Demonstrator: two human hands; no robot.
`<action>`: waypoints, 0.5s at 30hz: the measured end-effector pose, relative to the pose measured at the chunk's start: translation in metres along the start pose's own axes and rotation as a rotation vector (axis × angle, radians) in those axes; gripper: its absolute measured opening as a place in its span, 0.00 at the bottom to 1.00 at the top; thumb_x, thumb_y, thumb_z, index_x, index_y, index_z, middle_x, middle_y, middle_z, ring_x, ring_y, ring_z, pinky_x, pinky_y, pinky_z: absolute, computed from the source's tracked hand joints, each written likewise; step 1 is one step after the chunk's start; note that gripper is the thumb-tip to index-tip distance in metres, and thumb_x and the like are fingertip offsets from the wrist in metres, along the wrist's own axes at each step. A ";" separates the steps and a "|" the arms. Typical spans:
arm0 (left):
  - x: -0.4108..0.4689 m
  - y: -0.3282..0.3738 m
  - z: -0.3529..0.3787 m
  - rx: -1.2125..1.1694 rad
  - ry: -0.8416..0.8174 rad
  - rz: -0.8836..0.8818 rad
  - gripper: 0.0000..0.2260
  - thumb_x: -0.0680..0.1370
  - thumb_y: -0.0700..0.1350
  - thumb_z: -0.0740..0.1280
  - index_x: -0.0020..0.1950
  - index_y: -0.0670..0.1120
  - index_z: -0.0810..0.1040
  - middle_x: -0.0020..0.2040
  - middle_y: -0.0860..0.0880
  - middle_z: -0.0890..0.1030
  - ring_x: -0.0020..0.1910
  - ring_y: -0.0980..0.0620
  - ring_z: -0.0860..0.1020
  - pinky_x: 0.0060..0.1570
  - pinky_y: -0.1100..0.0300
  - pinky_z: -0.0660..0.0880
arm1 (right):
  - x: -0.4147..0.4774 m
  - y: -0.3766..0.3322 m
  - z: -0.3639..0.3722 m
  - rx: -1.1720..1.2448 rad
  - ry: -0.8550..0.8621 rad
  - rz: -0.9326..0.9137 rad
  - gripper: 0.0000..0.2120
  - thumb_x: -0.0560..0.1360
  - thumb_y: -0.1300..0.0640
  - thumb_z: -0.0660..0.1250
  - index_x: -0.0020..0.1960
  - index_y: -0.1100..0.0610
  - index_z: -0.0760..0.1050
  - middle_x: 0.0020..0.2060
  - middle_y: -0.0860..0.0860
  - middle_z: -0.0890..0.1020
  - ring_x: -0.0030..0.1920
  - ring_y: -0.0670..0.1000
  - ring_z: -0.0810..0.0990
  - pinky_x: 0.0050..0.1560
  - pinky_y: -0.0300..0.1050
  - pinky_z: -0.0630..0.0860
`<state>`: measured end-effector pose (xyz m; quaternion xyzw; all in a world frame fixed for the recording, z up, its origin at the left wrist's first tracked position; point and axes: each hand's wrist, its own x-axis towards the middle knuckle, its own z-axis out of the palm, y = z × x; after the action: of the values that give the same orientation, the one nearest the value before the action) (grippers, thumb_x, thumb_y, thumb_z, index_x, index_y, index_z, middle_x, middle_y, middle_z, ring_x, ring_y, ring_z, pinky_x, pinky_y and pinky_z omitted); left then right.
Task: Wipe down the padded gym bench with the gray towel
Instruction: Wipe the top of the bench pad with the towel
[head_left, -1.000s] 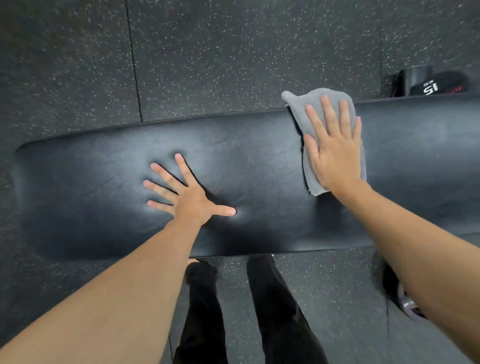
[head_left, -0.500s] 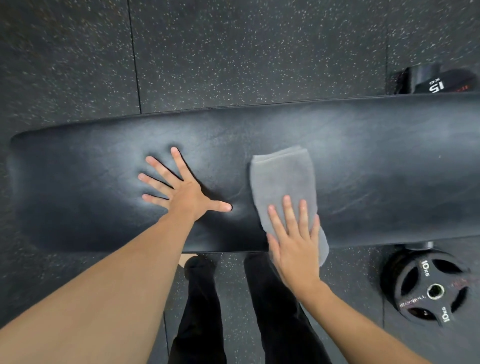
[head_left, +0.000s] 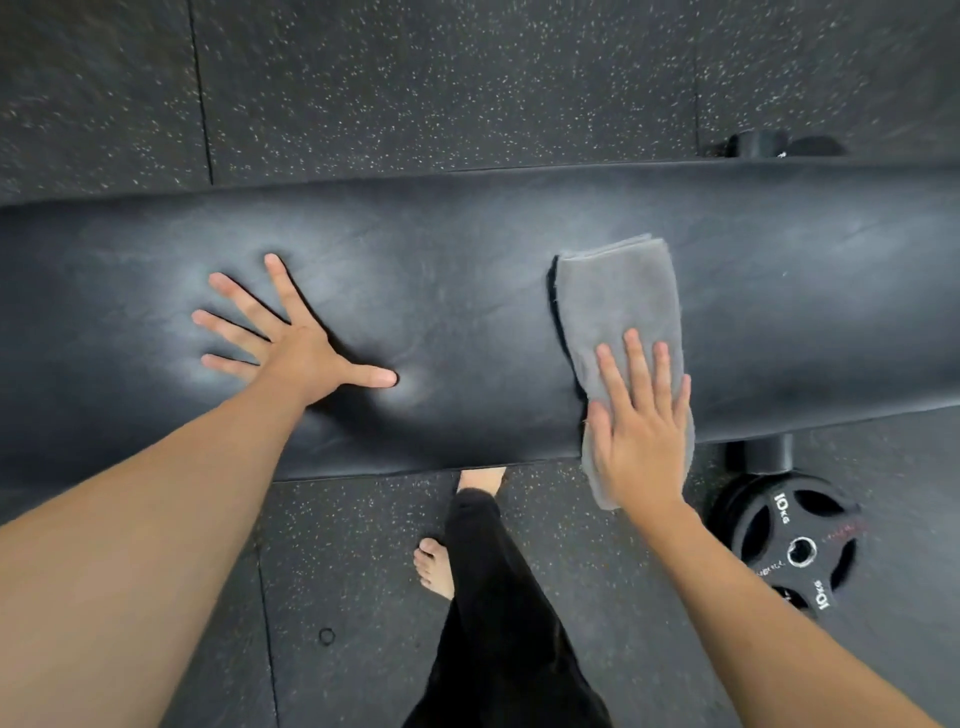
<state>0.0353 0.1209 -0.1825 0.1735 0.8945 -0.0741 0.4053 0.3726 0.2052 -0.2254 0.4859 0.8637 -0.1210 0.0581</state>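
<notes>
Gray towel (head_left: 621, 306) pressed under flat right hand (head_left: 641, 436) on bench (head_left: 467, 291), left hand (head_left: 296, 348) splayed, plate (head_left: 789, 545) marked 10kg

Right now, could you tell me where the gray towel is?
In the head view the gray towel lies right of centre on the bench, pressed flat under the right hand, its near end hanging over the front edge.

Both forearms are bare, no sleeves, no watch or rings on the hands; loose black trousers (head_left: 498, 623) below, and bare feet (head_left: 434, 569), toes showing.
</notes>
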 end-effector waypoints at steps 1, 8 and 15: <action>-0.001 0.000 0.000 -0.001 -0.004 0.006 0.77 0.46 0.68 0.81 0.63 0.60 0.15 0.72 0.38 0.21 0.71 0.30 0.26 0.65 0.25 0.37 | -0.001 0.013 -0.005 0.012 -0.017 0.040 0.27 0.83 0.48 0.50 0.82 0.46 0.53 0.83 0.50 0.54 0.83 0.56 0.47 0.79 0.66 0.52; -0.020 -0.005 0.001 -0.068 0.029 0.040 0.74 0.51 0.67 0.81 0.74 0.60 0.23 0.73 0.41 0.22 0.72 0.33 0.26 0.69 0.28 0.36 | 0.001 0.009 -0.013 0.007 -0.041 0.052 0.28 0.83 0.45 0.44 0.83 0.46 0.52 0.83 0.48 0.50 0.83 0.56 0.44 0.81 0.63 0.47; -0.044 0.026 0.030 -0.136 0.262 0.197 0.52 0.67 0.48 0.80 0.81 0.53 0.49 0.81 0.43 0.42 0.78 0.36 0.45 0.72 0.31 0.48 | 0.118 -0.040 -0.024 0.021 0.016 -0.027 0.27 0.85 0.45 0.49 0.83 0.44 0.49 0.83 0.49 0.49 0.83 0.58 0.46 0.80 0.64 0.48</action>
<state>0.0933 0.1258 -0.1692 0.2407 0.9212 0.0497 0.3015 0.2773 0.2886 -0.2221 0.4755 0.8694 -0.1268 0.0444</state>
